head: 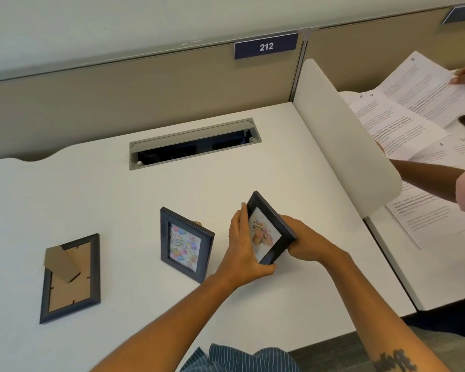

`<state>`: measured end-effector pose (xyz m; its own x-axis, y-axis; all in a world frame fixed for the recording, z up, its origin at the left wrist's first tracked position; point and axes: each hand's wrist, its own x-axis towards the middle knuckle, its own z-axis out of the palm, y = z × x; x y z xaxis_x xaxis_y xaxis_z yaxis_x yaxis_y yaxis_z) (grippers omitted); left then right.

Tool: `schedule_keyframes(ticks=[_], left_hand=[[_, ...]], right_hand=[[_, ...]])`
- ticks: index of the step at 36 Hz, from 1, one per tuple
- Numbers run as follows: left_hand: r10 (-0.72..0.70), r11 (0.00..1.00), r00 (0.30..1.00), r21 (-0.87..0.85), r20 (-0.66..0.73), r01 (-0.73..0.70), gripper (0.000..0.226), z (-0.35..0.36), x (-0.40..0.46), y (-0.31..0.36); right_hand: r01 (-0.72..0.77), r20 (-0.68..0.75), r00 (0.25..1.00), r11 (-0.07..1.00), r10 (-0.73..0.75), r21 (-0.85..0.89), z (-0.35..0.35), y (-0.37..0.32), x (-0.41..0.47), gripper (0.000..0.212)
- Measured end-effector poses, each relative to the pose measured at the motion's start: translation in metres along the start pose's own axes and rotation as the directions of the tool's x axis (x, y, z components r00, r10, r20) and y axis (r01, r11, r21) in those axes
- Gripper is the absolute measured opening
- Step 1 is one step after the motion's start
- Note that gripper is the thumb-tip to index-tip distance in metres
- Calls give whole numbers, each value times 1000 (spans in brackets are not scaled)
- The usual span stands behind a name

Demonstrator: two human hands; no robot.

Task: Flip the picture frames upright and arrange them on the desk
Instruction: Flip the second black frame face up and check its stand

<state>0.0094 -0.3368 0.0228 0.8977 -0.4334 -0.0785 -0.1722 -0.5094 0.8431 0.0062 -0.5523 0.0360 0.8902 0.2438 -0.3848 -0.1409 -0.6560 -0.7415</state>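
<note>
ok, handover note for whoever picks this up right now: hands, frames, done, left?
Left hand and right hand: both grip the floral frame, held tilted above the desk, picture facing up, not yet set down.
Birthday frame: standing upright at desk centre. Done.
Third frame: face down at the left, cardboard back and stand showing. Untouched.
Left to do: stand the floral frame on the desk, probably right of the birthday frame, then flip and stand the third frame and line up all three.
</note>
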Motion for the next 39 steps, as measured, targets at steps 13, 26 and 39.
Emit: schedule_keyframes(ticks=[13,26,39], left_hand=[[-24,1000,999,-21,-39,23,154,11,3,-14],[-14,998,1000,-63,-21,13,151,14,-6,-18],[-9,999,999,-43,31,10,151,11,-22,-13]], right_hand=[[16,-23,1000,998,-17,-57,2,2,1,69],[-21,2,1000,995,21,-102,4,0,0,67],[-48,-62,997,991,40,-125,15,9,-8,64]])
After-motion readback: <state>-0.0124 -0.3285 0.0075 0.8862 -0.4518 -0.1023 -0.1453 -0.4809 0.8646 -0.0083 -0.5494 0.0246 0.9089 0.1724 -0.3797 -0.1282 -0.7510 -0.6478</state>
